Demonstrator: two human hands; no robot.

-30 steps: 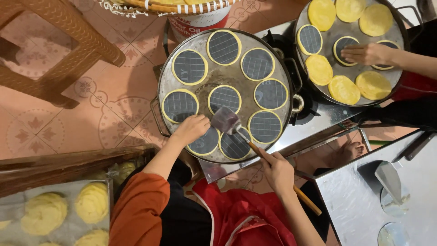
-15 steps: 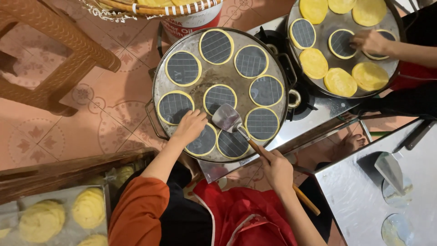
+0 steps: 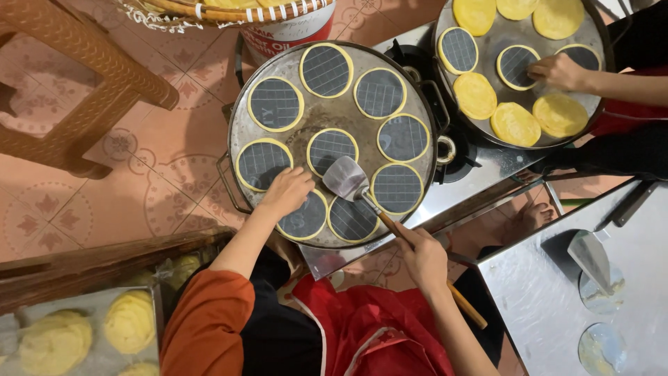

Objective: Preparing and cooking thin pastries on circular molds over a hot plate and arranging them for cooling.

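A round metal griddle pan (image 3: 240, 125) carries several dark round moulds rimmed in yellow batter. My left hand (image 3: 287, 191) rests on the pan's near edge, fingers touching the mould (image 3: 306, 217) at the front. My right hand (image 3: 423, 254) grips the wooden handle of a metal spatula (image 3: 346, 179), whose blade lies flat on the pan between two near moulds. My sleeve is orange and a red apron covers my lap.
A second pan (image 3: 598, 42) at the upper right holds yellow cakes and moulds; another person's hand (image 3: 557, 72) touches one there. A tray of yellow cakes (image 3: 129, 322) sits lower left, a wooden stool (image 3: 83, 56) upper left, a steel table with a scraper (image 3: 591, 254) lower right.
My left hand stays at the front mould and the spatula blade has shifted only slightly. The other person's hand has moved a little on the far pan.
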